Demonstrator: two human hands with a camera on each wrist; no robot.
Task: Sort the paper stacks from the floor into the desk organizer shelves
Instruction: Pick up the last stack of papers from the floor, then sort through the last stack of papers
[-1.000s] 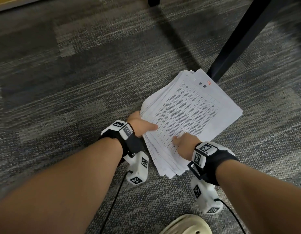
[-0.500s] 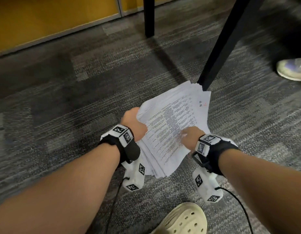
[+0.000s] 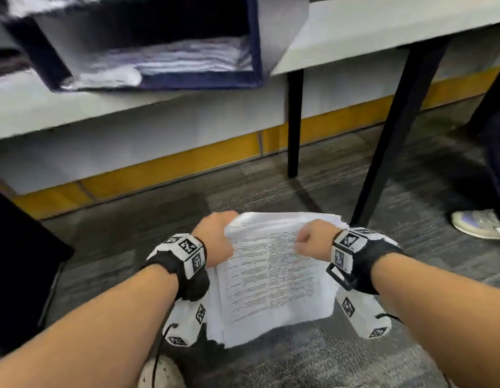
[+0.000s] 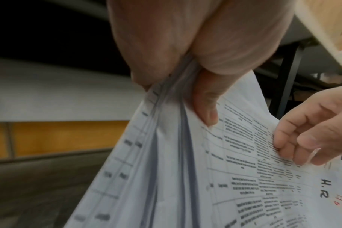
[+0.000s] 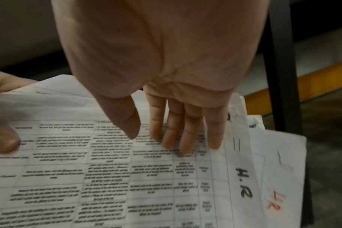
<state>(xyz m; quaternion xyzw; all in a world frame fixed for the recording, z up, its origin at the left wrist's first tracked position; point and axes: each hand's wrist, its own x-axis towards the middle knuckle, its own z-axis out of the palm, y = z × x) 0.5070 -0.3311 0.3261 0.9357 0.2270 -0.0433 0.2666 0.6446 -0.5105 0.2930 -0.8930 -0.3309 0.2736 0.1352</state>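
Paper stack (image 3: 274,278) now off the floor, carried in both hands: a second ago it lay on the carpet. Left hand (image 3: 215,238) clamps its left edge; right hand (image 3: 313,242) lies on the top sheet, whether it grips underneath unclear. Pickup done; shelving next. Handwritten "H.R" (image 5: 243,182), red marks unreadable. Beyond, desk organizer (image 3: 164,49) on tabletop (image 3: 355,32), papers already inside.

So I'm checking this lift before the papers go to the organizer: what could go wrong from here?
1. The stack hangs from its top edge only, between the left hand and right hand; loose sheets may slip out.
2. Its sheets are fanned and uneven, so they could snag on the organizer.
3. The bottom shelf already holds papers, leaving less room.
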